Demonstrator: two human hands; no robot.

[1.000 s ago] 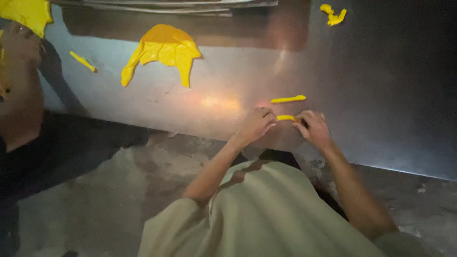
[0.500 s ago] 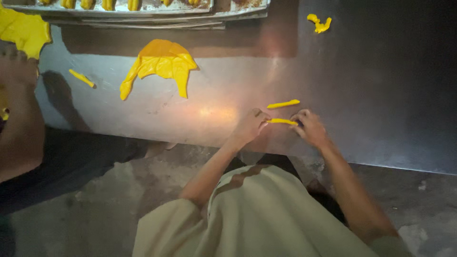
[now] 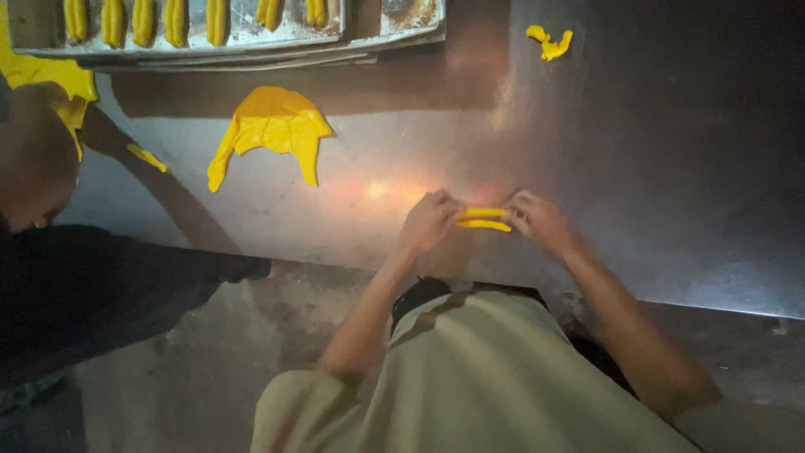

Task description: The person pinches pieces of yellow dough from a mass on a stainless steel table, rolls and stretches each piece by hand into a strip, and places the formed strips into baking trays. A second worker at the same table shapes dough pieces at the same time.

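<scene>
Two thin yellow dough strips lie side by side on the metal worktop, close to its near edge. My left hand pinches their left ends and my right hand pinches their right ends. Both hands rest low on the surface with fingers curled onto the strips.
A flat sheet of yellow dough lies to the left. A baking tray with several shaped yellow pieces stands at the back. A small dough scrap lies far right, another scrap far left. Another person in a dark sleeve leans in at left.
The two strips, lying apart a second ago, are now together between my hands. The view has shifted so the tray at the back shows.
</scene>
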